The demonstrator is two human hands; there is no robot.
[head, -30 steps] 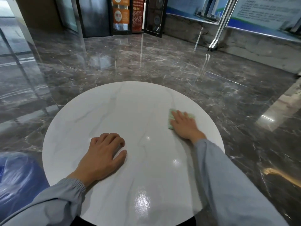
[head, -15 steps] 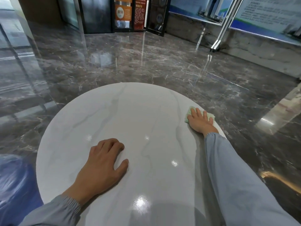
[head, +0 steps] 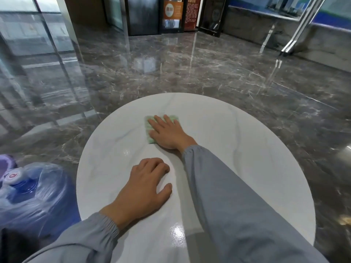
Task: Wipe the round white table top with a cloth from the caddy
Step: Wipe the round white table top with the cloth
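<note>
The round white table top (head: 237,149) with faint grey veins fills the lower middle of the head view. A pale green cloth (head: 149,130) lies flat on its far left part. My right hand (head: 169,132) presses on the cloth with straight, spread fingers and covers most of it. My left hand (head: 146,185) rests palm down on the table nearer to me, its fingers slightly bent and holding nothing. My right forearm in a grey sleeve crosses the table just right of my left hand.
A blue water jug wrapped in clear plastic (head: 28,196) stands on the floor close to the table's left edge. Glossy dark marble floor (head: 190,73) surrounds the table. A glass wall (head: 38,44) runs along the left; doors and a metal post stand far back.
My right hand has slid the cloth from the table's right edge leftward to its far left part. The view has turned left, bringing the jug into sight. My left hand stays planted.
</note>
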